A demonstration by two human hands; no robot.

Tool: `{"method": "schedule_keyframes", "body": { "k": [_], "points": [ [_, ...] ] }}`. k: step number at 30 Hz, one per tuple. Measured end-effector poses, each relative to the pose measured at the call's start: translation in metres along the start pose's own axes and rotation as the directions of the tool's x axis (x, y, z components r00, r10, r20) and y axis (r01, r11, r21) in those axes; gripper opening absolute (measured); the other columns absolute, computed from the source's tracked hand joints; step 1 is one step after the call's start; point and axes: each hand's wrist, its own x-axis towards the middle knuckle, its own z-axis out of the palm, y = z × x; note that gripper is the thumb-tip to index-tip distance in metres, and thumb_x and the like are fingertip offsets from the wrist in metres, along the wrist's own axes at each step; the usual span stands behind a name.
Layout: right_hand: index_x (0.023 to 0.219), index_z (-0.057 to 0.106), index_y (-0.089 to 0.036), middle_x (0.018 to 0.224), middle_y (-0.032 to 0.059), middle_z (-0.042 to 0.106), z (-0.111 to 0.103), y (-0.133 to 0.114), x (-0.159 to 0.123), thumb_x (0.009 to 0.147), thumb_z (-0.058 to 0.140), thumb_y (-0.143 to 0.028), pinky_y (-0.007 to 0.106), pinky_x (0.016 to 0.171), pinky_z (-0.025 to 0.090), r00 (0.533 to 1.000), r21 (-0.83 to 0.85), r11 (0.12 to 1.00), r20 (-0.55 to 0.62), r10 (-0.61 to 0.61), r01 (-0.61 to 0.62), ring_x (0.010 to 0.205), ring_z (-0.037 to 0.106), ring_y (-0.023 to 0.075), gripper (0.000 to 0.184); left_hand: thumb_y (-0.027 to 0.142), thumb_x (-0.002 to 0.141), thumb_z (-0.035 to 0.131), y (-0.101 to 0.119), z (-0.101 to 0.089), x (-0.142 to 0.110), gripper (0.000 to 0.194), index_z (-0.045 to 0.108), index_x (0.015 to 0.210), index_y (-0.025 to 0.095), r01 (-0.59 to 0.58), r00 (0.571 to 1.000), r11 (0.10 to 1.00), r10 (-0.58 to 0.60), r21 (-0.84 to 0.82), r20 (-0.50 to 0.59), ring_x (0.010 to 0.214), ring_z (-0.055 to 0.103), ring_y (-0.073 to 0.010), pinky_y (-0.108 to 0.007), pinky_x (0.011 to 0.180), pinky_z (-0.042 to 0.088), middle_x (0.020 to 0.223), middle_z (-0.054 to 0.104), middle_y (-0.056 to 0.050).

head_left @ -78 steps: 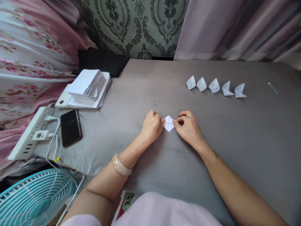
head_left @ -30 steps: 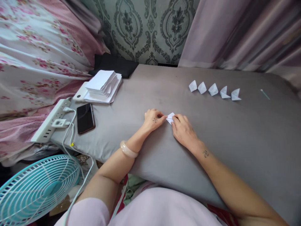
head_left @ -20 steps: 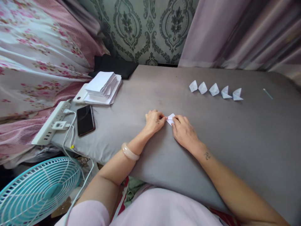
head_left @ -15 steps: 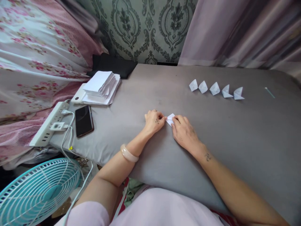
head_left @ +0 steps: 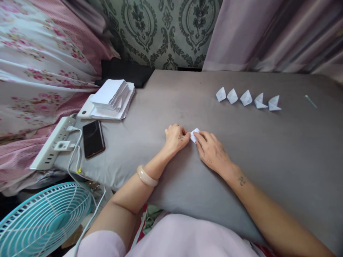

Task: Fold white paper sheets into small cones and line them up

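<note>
A small folded piece of white paper (head_left: 194, 134) lies on the grey cloth surface (head_left: 150, 103) between my hands. My left hand (head_left: 177, 138) pinches its left corner with thumb and forefinger. On the right side, the fingers of my right hand (head_left: 211, 148) press on the paper and cover part of it. Farther off to the right stand several folded paper boats (head_left: 245, 98) in a slanting row.
At the left are a stack of white paper (head_left: 109, 98), a phone (head_left: 93, 139) and a power strip (head_left: 53, 142) with cables. A black cloth item (head_left: 125, 73) lies behind the stack. A blue fan (head_left: 53, 221) stands below left; a thin stick (head_left: 311, 101) lies far right.
The view has shifted slightly. My right fingers have slid a little across the paper toward the left; my left hand keeps its pinch.
</note>
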Motion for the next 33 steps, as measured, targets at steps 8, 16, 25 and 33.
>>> {"method": "schedule_keyframes", "body": {
  "k": [8,16,25,33],
  "points": [
    [0.122,0.060,-0.016,0.117,0.0154,0.060,-0.002,-0.004,0.004,0.097,0.035,-0.027,0.040,0.078,0.048,1.000,-0.053,0.999,0.007,-0.009,0.009,0.101,0.052,0.0289,0.037,0.032,0.083,0.057,-0.002,0.002,-0.003,0.020,0.066,0.073,0.019,-0.013,1.000,1.000,0.013,0.002,-0.022,0.099,0.054,-0.0267,-0.044,0.090,0.038,0.091,0.065,-0.009],
    [0.112,0.066,-0.016,0.113,0.0152,0.061,0.003,-0.004,0.008,0.097,0.038,-0.029,0.040,0.078,0.048,0.999,-0.040,0.999,-0.051,0.012,-0.014,0.102,0.053,0.0284,0.035,0.033,0.082,0.063,-0.003,-0.002,-0.002,0.018,0.070,0.075,0.019,-0.028,1.000,0.997,0.029,-0.069,0.007,0.098,0.055,-0.0254,-0.043,0.090,0.038,0.089,0.065,-0.008],
    [0.116,0.060,-0.021,0.114,0.0113,0.064,0.016,0.024,0.021,0.077,0.067,-0.032,0.042,0.084,0.051,0.924,0.579,0.803,-0.215,0.317,-0.140,0.097,0.061,0.0242,0.041,0.032,0.076,0.070,-0.016,-0.001,0.003,0.020,0.064,0.074,0.013,-0.239,0.954,0.704,0.299,-0.668,-0.026,0.074,0.057,-0.0125,-0.026,0.071,0.044,0.086,0.065,-0.006],
    [0.097,0.066,-0.019,0.096,0.0065,0.074,0.000,0.010,0.018,0.064,0.079,-0.038,0.037,0.086,0.051,0.904,0.951,0.096,0.245,0.351,-0.294,0.090,0.068,0.0203,0.040,0.036,0.061,0.082,-0.002,-0.004,-0.002,0.038,0.058,0.080,0.014,-0.029,0.993,0.327,0.117,-0.944,0.010,0.060,0.056,-0.0078,-0.022,0.062,0.044,0.067,0.063,0.002]
  ]
}}
